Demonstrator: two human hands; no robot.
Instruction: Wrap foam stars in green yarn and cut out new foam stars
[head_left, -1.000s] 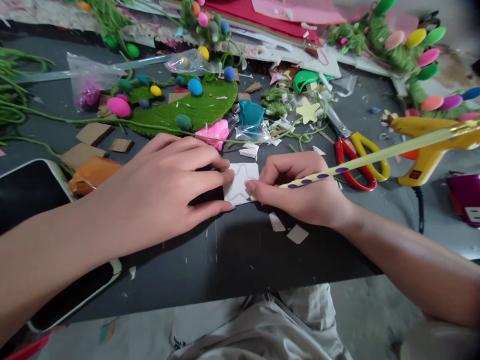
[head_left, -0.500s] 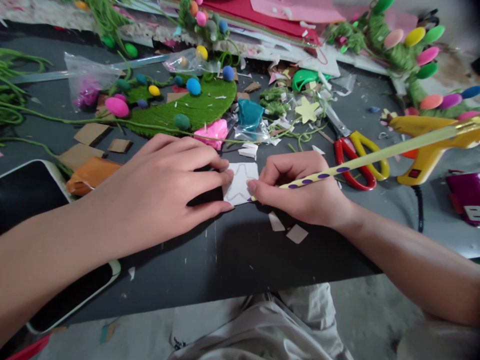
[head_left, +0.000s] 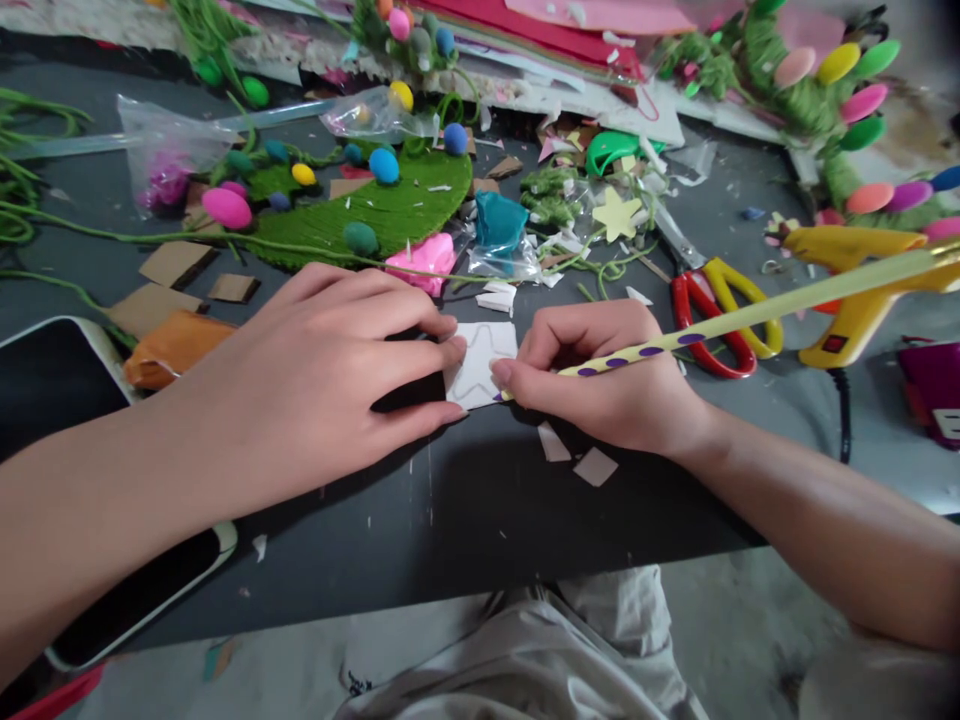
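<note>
A small white paper square (head_left: 475,362) with a pencilled star outline lies on the dark table. My left hand (head_left: 322,365) rests over its left side, fingers spread, with the fingertips pressing on the edge. In my right hand (head_left: 600,375) is a pale yellow pencil (head_left: 765,308) with purple spots, pinched between thumb and fingers. The pencil's tip meets the lower right part of the square. Two white paper scraps (head_left: 596,466) lie just below my right hand. Beyond the square sit a pink clay packet (head_left: 424,263) and a teal clay packet (head_left: 501,222).
Red and yellow scissors (head_left: 712,315) and a yellow glue gun (head_left: 847,290) lie to the right. A phone (head_left: 60,370) is under my left forearm, near an orange packet (head_left: 176,348). A green leaf shape (head_left: 420,200), yellow star (head_left: 617,214) and cardboard pieces (head_left: 178,264) are behind.
The view has shifted very slightly. Both hands, the pencil and the paper square stay almost in the same place.
</note>
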